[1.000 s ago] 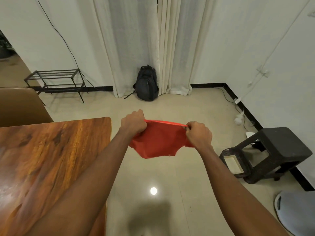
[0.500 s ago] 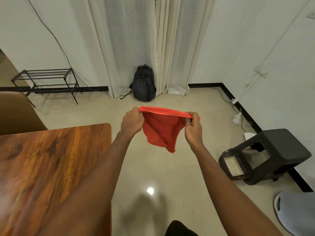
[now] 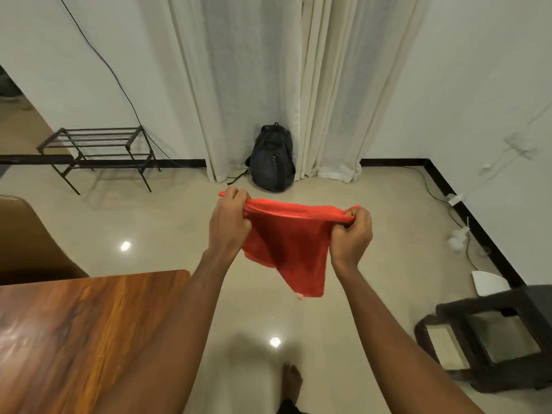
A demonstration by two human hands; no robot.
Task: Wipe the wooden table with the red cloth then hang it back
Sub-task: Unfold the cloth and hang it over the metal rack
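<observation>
The left hand [image 3: 228, 224] and the right hand [image 3: 352, 236] hold the red cloth [image 3: 288, 243] in the air above the floor [image 3: 167, 231], to the right of the wooden counter [image 3: 74, 339]. The fingers of both hands are closed on its top edge, stretched between them, and the rest hangs down to a point.

2 hands [image 3: 230, 225], 1 red cloth [image 3: 292, 246], 1 table [image 3: 74, 339], 1 backpack [image 3: 271, 159], 1 rack [image 3: 95, 150], 1 stool [image 3: 501, 333].
</observation>
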